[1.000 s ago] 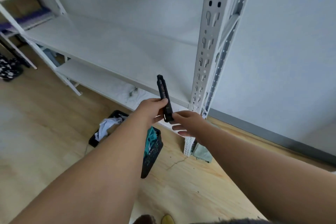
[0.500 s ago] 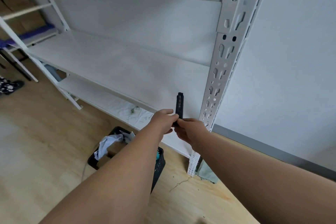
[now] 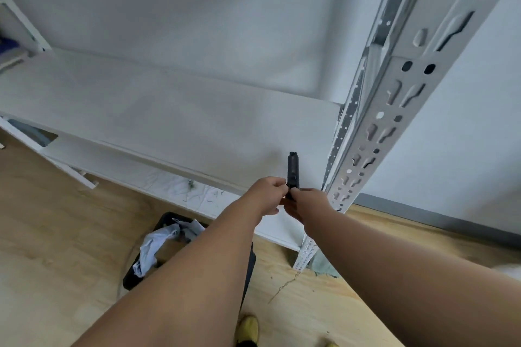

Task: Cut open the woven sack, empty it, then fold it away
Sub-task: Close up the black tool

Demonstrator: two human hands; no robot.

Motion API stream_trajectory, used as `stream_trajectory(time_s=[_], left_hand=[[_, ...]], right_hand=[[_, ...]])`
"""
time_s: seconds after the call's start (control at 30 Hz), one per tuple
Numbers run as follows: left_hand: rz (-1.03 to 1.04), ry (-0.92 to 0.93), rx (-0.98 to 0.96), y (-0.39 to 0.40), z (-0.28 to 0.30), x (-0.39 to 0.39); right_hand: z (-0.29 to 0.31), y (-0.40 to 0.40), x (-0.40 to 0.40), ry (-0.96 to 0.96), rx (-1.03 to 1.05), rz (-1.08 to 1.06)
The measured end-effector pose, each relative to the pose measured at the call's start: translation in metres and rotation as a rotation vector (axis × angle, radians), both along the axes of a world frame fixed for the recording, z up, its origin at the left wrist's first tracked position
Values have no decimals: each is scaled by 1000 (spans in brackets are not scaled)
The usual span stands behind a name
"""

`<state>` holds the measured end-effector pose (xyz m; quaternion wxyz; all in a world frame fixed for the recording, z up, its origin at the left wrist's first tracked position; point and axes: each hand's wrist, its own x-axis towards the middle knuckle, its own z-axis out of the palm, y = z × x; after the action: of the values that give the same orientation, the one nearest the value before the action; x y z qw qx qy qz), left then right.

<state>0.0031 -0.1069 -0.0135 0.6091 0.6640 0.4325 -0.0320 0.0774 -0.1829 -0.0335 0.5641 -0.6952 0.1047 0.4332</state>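
Note:
A slim black utility knife (image 3: pixel 293 169) points away from me over the front edge of the white shelf board (image 3: pixel 174 118). My left hand (image 3: pixel 267 194) pinches its near end from the left. My right hand (image 3: pixel 306 203) grips the same end from the right. Both arms reach out side by side. No blade can be made out at the knife's far tip. The woven sack is out of sight.
A perforated white metal upright (image 3: pixel 375 132) of the rack stands just right of my hands. Below my left arm a black bin (image 3: pixel 172 220) on the wooden floor holds crumpled white material (image 3: pixel 158 245). A lower shelf (image 3: pixel 118 160) runs beneath the board. Yellow shoe tips (image 3: pixel 248 327) show at the bottom.
The knife has swung from a leftward tilt to pointing straight ahead and moved rightward toward the upright. Both hands stayed on it while my view tipped up and closer to the shelf.

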Motion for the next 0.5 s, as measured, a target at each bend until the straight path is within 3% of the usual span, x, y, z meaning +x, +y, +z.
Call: stream_trajectory(time_s=[0.3, 0.4, 0.5], left_hand=[[-259, 67, -114, 35, -27, 11], [-254, 51, -165, 45, -39, 14], [-246, 24, -166, 49, -53, 20]], right_hand=[[-21, 23, 5, 115, -51, -144], [-25, 30, 4, 13, -40, -109], [-35, 35, 4, -120, -179, -32]])
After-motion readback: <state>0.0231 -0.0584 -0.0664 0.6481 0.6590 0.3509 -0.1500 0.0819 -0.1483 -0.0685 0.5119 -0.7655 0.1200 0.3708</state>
